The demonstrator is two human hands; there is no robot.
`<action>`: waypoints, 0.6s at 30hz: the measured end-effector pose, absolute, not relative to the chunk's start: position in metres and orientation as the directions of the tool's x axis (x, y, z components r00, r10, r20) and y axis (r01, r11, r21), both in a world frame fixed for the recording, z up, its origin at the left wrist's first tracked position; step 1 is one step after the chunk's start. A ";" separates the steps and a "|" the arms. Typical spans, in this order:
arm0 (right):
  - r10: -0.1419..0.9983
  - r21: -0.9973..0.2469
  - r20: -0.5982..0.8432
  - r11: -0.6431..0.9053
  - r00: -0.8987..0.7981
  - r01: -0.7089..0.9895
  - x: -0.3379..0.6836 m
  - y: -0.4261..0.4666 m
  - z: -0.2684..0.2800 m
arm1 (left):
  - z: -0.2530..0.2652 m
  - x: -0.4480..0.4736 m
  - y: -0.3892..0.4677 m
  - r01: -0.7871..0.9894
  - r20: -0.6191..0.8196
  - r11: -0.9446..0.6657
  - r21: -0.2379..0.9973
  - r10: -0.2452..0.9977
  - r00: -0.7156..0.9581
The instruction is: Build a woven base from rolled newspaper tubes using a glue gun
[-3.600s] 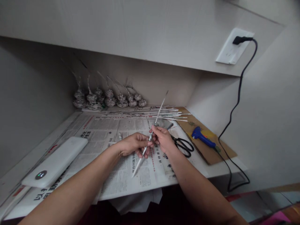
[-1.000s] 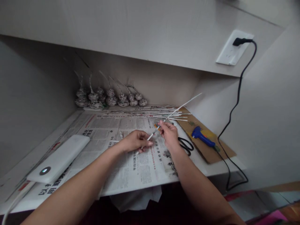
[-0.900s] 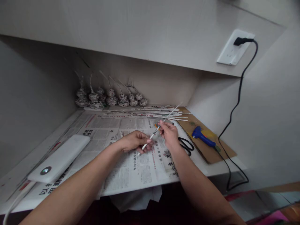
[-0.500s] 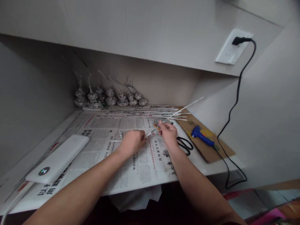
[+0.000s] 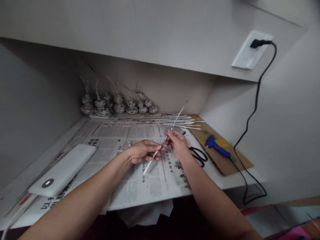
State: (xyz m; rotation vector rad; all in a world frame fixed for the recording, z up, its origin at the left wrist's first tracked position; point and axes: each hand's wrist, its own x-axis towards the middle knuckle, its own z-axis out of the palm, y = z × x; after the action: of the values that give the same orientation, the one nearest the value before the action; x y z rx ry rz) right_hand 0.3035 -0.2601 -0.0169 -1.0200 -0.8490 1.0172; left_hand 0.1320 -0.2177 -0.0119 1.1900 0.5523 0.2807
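Note:
A thin rolled paper stick [image 5: 149,165] slants between my hands, its lower end toward me and its upper end pointing to the back wall. My left hand [image 5: 145,150] pinches it between thumb and fingers below the middle. Higher up, my right hand [image 5: 176,141] is closed on the same stick with thumb and fingertips. Under both hands lies newspaper [image 5: 135,185] spread over the shelf. Black-handled scissors [image 5: 198,156] rest just right of my right wrist, their blades partly hidden. Beyond my hands is a pile of similar paper sticks [image 5: 150,120].
Several gourd-shaped woven paper pieces [image 5: 131,106] stand along the back. A white power bank [image 5: 63,170] with a cable lies at left. At right, a blue glue gun [image 5: 217,146] sits on cardboard [image 5: 232,166]; a black cord [image 5: 255,103] runs to the wall socket [image 5: 252,50].
The paper stick has swung steeper, its lower end now toward me and its upper end further left. My left hand has turned and its fingers have loosened from a fist into a pinch.

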 end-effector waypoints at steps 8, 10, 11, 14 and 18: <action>0.884 -0.966 0.142 0.223 0.445 -0.134 0.297 -0.260 -0.018 | -0.007 0.136 -0.222 0.309 -0.159 -0.068 0.948 0.741 0.652; 0.859 -0.968 0.170 0.237 0.482 -0.081 0.297 -0.258 -0.021 | -0.004 0.138 -0.228 0.475 0.016 -0.321 0.819 0.841 0.541; 0.852 -0.969 0.179 0.238 0.492 -0.060 0.297 -0.257 -0.023 | -0.003 0.139 -0.232 0.543 0.118 -0.424 0.725 0.853 0.508; 0.882 -0.980 0.114 0.176 0.457 -0.095 0.298 -0.257 -0.022 | -0.001 0.140 -0.238 0.592 0.239 -0.569 0.571 0.805 0.542; 0.943 -0.979 0.008 0.075 0.332 -0.188 0.299 -0.259 -0.018 | -0.005 0.137 -0.230 0.549 0.220 -0.537 0.640 0.813 0.539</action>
State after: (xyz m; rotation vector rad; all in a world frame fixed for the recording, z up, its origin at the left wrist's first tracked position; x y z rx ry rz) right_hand 0.2994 -0.2593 -0.0185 -1.1740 -0.8404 1.0194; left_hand 0.1368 -0.2302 -0.0052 2.2741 1.1014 0.6943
